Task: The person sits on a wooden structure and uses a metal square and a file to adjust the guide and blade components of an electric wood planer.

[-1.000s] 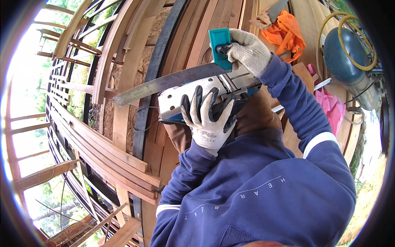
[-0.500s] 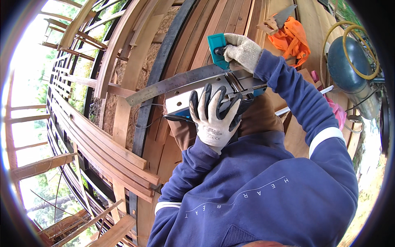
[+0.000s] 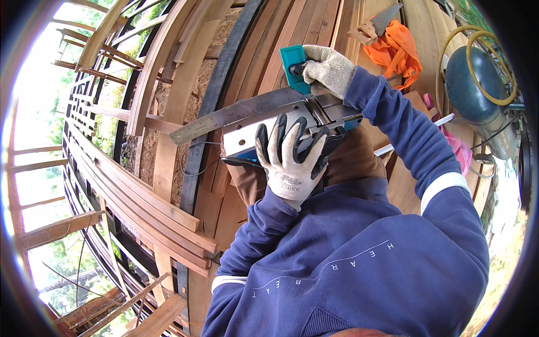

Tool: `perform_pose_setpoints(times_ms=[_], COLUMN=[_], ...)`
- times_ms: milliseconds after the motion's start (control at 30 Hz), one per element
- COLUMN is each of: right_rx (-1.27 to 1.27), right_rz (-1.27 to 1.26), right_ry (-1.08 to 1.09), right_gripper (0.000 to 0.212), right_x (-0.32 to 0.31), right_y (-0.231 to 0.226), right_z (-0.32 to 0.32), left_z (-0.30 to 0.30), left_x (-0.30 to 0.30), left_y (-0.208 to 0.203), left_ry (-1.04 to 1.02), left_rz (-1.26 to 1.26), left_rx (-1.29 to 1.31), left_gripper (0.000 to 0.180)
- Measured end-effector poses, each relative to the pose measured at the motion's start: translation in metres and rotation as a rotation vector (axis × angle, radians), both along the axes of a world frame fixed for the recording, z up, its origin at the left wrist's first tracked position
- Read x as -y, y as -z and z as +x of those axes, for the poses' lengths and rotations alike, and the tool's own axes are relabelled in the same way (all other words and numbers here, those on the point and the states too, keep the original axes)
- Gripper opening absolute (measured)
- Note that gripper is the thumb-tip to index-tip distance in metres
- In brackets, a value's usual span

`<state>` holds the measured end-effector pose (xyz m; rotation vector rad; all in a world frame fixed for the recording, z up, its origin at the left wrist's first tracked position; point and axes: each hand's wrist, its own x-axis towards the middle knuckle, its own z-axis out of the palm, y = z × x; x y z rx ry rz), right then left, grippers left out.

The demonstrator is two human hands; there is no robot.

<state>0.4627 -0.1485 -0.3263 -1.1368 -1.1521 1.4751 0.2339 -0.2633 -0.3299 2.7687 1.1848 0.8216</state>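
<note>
My left hand (image 3: 292,160), in a white glove with dark coated fingers, holds an upturned electric planer (image 3: 242,138) against my lap. Its fingers are spread across the silver sole, and the blue body shows beneath. In a pale knitted glove, my right hand (image 3: 328,68) grips the teal stock (image 3: 293,60) of a square. The square's long ruled steel blade (image 3: 224,115) runs to the left along the far edge of the sole. Whether blade and sole touch, I cannot tell. My right palm hides part of the stock.
Wooden boards (image 3: 275,48) run under and beyond me. A handsaw (image 3: 375,28) lies by an orange cloth (image 3: 397,53) at the far right. Near it stand a dark tank (image 3: 474,81) and a yellow hose (image 3: 449,42). Stacked timber (image 3: 146,210) and an open frame lie left.
Both hands, the planer and the square have shifted very slightly to the left. My grip on each looks the same.
</note>
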Motion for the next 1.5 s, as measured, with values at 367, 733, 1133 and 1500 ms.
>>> perform_pose_setpoints(times_ms=[367,733,1133,1500], right_rx=[-0.011,-0.028,-0.072,-0.063], right_rz=[-0.034,-0.034,-0.038,-0.032], right_ry=[0.033,0.063,0.038,0.060], right_gripper=[0.033,0.030,0.035,0.033], right_x=[0.003,0.004,0.002,0.002], right_y=[0.000,0.001,0.007,0.007], right_z=[0.004,0.002,0.006,0.004], left_z=[0.001,0.000,0.000,0.000], left_x=[0.000,0.000,0.000,0.000], left_y=[0.000,0.002,0.000,0.000], left_ry=[0.010,0.001,0.001,0.007], left_rz=[0.005,0.009,0.008,-0.002], left_rx=[-0.008,0.001,-0.007,-0.012], left_gripper=[0.050,0.051,0.053,0.052])
